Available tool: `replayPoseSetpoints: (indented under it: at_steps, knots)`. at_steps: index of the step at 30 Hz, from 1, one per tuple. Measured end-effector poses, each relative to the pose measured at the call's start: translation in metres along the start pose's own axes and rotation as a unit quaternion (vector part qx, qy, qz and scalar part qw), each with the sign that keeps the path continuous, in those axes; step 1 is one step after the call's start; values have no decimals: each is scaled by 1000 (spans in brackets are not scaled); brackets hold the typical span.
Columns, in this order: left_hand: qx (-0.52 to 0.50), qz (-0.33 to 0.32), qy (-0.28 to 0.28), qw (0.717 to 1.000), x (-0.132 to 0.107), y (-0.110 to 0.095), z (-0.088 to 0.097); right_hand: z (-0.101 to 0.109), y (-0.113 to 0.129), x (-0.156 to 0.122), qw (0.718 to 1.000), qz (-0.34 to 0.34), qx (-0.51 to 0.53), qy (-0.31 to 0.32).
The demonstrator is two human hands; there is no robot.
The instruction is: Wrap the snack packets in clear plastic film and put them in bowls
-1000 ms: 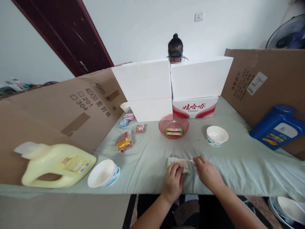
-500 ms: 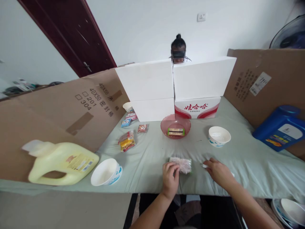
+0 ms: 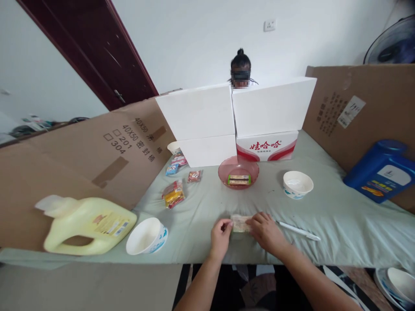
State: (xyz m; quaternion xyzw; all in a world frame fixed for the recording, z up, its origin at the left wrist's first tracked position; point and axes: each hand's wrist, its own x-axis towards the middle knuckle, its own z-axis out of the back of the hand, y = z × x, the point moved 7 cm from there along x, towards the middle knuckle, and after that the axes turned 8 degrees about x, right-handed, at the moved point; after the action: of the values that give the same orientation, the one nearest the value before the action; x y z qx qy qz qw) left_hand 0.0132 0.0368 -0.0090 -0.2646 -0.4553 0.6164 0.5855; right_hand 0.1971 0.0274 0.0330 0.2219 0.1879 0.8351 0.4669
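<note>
A small clear-wrapped snack packet [image 3: 239, 223] lies on the pale green cloth near the table's front edge. My left hand [image 3: 220, 236] pinches its left end. My right hand [image 3: 266, 232] lies over its right end with the fingers curled on it. A white pen [image 3: 298, 231] rests on the cloth just right of my right hand. Further back stands a pink bowl [image 3: 238, 170] with a green-edged packet inside.
A yellow jug [image 3: 87, 224] lies at the left beside a white bowl [image 3: 146, 235]. Another white bowl [image 3: 297, 184] sits at the right, a blue jug [image 3: 381, 170] beyond it. Loose snack packets [image 3: 173, 194] lie mid-left. White boxes [image 3: 233, 116] and cardboard walls ring the table; a person sits behind.
My right hand let go of the white pen, which now lies on the cloth, and came back left onto the packet. My left hand shifted to the packet's left end.
</note>
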Motion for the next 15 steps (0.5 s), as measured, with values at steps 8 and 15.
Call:
replayPoseSetpoints:
  at_steps: [8,15]
  knots:
    - [-84,96,-143,981,-6,40,44,30,-77,-54,982,-102,-42,-151]
    - [51,-246,-92,963,-29,-48,39,63,-33,-68,958,1,-10,-288]
